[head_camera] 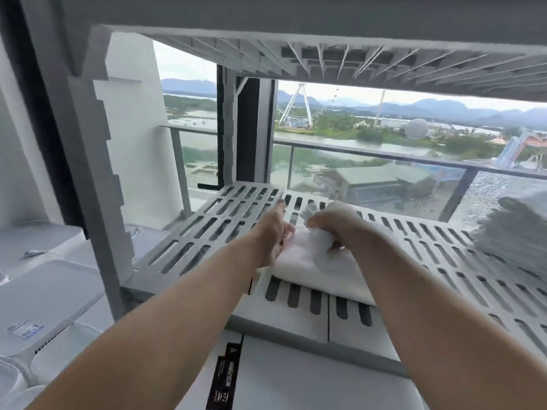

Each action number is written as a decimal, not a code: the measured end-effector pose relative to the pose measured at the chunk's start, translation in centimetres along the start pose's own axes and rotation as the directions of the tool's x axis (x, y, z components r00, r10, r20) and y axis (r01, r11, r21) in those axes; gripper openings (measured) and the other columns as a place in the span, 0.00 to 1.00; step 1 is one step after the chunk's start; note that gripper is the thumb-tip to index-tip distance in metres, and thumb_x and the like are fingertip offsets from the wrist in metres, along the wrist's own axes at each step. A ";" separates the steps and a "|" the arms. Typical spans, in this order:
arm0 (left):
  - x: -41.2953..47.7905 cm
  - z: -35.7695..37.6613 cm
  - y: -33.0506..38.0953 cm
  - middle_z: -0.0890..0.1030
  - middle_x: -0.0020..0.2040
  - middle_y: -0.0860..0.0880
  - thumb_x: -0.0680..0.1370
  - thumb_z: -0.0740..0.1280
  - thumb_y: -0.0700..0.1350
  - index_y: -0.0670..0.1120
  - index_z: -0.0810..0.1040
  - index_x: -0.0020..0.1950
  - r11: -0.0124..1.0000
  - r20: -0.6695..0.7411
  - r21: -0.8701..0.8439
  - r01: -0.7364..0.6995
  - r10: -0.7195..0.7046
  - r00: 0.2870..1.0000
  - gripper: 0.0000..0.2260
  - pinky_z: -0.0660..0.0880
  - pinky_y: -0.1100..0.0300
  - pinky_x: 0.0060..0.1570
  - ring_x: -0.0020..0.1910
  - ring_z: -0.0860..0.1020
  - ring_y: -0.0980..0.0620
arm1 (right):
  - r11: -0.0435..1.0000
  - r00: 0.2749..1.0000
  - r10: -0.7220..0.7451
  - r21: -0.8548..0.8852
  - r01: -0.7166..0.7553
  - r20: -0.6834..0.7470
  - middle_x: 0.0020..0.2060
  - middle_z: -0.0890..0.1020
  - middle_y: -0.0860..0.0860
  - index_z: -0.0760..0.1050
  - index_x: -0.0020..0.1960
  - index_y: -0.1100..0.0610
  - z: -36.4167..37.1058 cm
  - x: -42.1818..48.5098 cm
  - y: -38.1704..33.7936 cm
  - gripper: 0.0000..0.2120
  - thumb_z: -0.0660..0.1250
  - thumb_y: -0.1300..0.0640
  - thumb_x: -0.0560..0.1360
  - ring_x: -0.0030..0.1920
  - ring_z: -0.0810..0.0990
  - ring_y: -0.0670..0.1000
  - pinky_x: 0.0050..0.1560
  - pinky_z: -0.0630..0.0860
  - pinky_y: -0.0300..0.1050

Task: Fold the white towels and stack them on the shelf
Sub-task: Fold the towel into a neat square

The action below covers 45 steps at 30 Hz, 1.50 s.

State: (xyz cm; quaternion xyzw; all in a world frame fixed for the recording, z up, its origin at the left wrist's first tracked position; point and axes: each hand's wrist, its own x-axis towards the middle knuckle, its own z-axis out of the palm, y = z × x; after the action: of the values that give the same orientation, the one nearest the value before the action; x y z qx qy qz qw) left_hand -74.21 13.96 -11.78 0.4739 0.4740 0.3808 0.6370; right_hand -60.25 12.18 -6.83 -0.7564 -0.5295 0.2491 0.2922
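Towel (307, 261): white, soft, folded rectangle on slotted grey plastic shelf (266, 321).
Left hand (273, 232): grip released, straight fingers against towel's 9 o'clock edge.
Right hand (328, 229): grip clenched on towel fabric.
Stack (515, 241): folded towels, 3 o'clock.

The right hand (328, 227) grabs the white towel (307, 263) on the shelf (195, 232). Just beside that grab, the left hand (273, 235) touches the towel.

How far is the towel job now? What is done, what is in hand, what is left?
Done: a blurred stack of folded towels lies at the shelf's right end. In hand: a folded white towel lies on the shelf; the right hand grips it, the left hand touches its side. Left: no unfolded towels show, so I cannot tell.
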 end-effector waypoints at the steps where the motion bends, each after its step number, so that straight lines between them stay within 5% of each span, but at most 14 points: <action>1: 0.1 -0.1 0.1 0.77 0.65 0.37 0.82 0.48 0.67 0.35 0.69 0.71 1.000 0.022 -0.005 0.015 -0.014 1.000 0.37 0.67 0.43 0.73 0.66 0.74 0.38 | 0.999 0.999 0.041 -0.007 -0.041 0.016 0.38 0.82 0.63 0.78 0.44 0.66 0.5 -0.2 -0.3 0.11 0.72 0.57 0.72 0.41 0.85 0.63 0.47 0.83 0.61; 4: -0.1 -0.9 0.8 0.80 0.56 0.40 0.83 0.46 0.66 0.37 0.74 0.60 1.000 0.044 -0.012 0.026 -0.026 0.999 0.34 0.74 0.46 0.64 0.59 0.79 0.40 | 0.981 0.982 0.146 0.111 -0.160 0.123 0.31 0.84 0.62 0.77 0.48 0.70 0.9 -0.6 -1.3 0.17 0.64 0.53 0.80 0.30 0.84 0.59 0.31 0.81 0.48; 6: -0.2 -1.5 1.3 0.80 0.52 0.42 0.85 0.46 0.63 0.41 0.73 0.60 1.000 0.018 0.005 0.025 -0.025 1.000 0.29 0.79 0.49 0.52 0.50 0.80 0.44 | 0.997 0.997 0.059 0.054 -0.061 0.040 0.29 0.84 0.58 0.79 0.43 0.67 1.1 -1.3 -0.9 0.16 0.61 0.56 0.80 0.29 0.84 0.56 0.27 0.75 0.41; 10: 0.8 -1.6 2.7 0.81 0.57 0.43 0.86 0.48 0.60 0.42 0.78 0.57 0.971 -0.070 0.186 -0.153 0.168 0.983 0.27 0.76 0.44 0.59 0.55 0.79 0.44 | 0.888 0.904 -0.375 -0.359 0.286 -0.206 0.34 0.81 0.49 0.78 0.32 0.56 4.1 -3.8 2.4 0.15 0.63 0.55 0.76 0.37 0.81 0.51 0.33 0.75 0.40; 14: 2.2 -0.4 4.8 0.84 0.58 0.41 0.87 0.54 0.50 0.43 0.82 0.53 0.865 -0.029 0.309 -0.394 0.423 0.906 0.19 0.74 0.48 0.66 0.59 0.81 0.43 | 0.732 0.781 -0.588 -0.547 0.406 -0.208 0.45 0.77 0.50 0.84 0.42 0.52 6.7 -5.1 4.1 0.18 0.59 0.47 0.80 0.48 0.72 0.51 0.52 0.74 0.46; 19: 4.6 1.7 4.6 0.86 0.52 0.53 0.81 0.68 0.51 0.50 0.85 0.55 0.524 0.304 0.642 -0.560 0.496 0.813 0.08 0.78 0.56 0.56 0.53 0.82 0.53 | 0.643 0.709 -0.676 -0.631 0.434 -0.202 0.50 0.78 0.51 0.84 0.51 0.54 7.4 -6.1 5.2 0.20 0.56 0.46 0.80 0.54 0.74 0.54 0.56 0.72 0.52; 24: 6.2 4.1 3.2 0.82 0.59 0.49 0.81 0.62 0.63 0.50 0.79 0.59 0.092 0.425 0.892 -0.442 0.155 0.892 0.18 0.74 0.50 0.59 0.57 0.79 0.47 | 0.579 0.595 -0.777 -0.599 0.553 -0.203 0.56 0.80 0.46 0.83 0.54 0.48 7.7 -6.9 6.5 0.15 0.60 0.47 0.79 0.58 0.74 0.52 0.56 0.70 0.50; 28: 5.7 3.7 2.7 0.81 0.59 0.46 0.83 0.57 0.62 0.52 0.75 0.57 0.030 0.398 0.913 -0.407 0.154 0.904 0.16 0.72 0.50 0.55 0.55 0.77 0.45 | 0.560 0.571 -0.806 -0.515 0.649 -0.157 0.58 0.81 0.44 0.85 0.54 0.44 6.7 -7.7 7.5 0.13 0.61 0.46 0.79 0.60 0.76 0.53 0.58 0.70 0.50; 32: 4.2 3.5 2.6 0.79 0.65 0.43 0.85 0.56 0.57 0.52 0.71 0.67 -0.010 0.382 0.922 -0.387 0.185 0.905 0.15 0.73 0.50 0.54 0.58 0.78 0.43 | 0.601 0.586 -0.793 -0.372 0.707 -0.166 0.56 0.83 0.45 0.86 0.53 0.46 5.3 -8.8 8.9 0.09 0.68 0.50 0.77 0.58 0.78 0.51 0.62 0.72 0.51; 35: 2.4 3.5 2.1 0.78 0.68 0.41 0.86 0.56 0.54 0.63 0.55 0.80 -0.053 0.382 0.924 -0.380 0.196 0.903 0.22 0.80 0.55 0.43 0.42 0.81 0.51 | 0.640 0.615 -0.766 -0.300 0.707 -0.187 0.52 0.85 0.45 0.87 0.50 0.49 3.9 -10.0 10.3 0.07 0.71 0.52 0.76 0.55 0.80 0.48 0.61 0.74 0.47; 39: 0.2 3.9 1.6 0.73 0.73 0.42 0.87 0.54 0.49 0.69 0.47 0.80 -0.146 0.396 0.915 -0.375 0.162 0.904 0.26 0.74 0.64 0.30 0.35 0.77 0.55 | 0.708 0.673 -0.706 -0.264 0.655 -0.220 0.46 0.86 0.46 0.86 0.45 0.55 1.4 -12.0 12.3 0.07 0.70 0.54 0.77 0.49 0.81 0.47 0.56 0.76 0.45; 43: -2.8 4.5 1.0 0.70 0.77 0.50 0.87 0.54 0.51 0.66 0.59 0.79 -0.105 0.404 0.914 -0.392 0.144 0.903 0.21 0.75 0.64 0.51 0.61 0.79 0.50 | 0.812 0.751 -0.582 -0.266 0.520 -0.311 0.35 0.82 0.47 0.82 0.41 0.56 -1.0 -13.9 14.4 0.10 0.68 0.54 0.77 0.38 0.78 0.47 0.45 0.73 0.43; 45: -4.6 5.2 0.6 0.70 0.77 0.50 0.86 0.55 0.55 0.66 0.61 0.79 -0.026 0.366 0.931 -0.365 0.099 0.925 0.20 0.78 0.57 0.55 0.60 0.79 0.49 | 0.872 0.791 -0.488 -0.245 0.423 -0.368 0.30 0.79 0.46 0.79 0.37 0.55 -2.3 -14.6 15.4 0.12 0.68 0.52 0.77 0.34 0.75 0.47 0.36 0.68 0.40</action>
State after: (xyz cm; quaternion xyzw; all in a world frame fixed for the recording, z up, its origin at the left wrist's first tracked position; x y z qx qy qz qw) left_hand -70.37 8.55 -9.57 0.8871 0.4523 -0.0051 0.0917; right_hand -53.17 -6.21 -15.05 -0.6612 -0.6383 -0.0376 0.3924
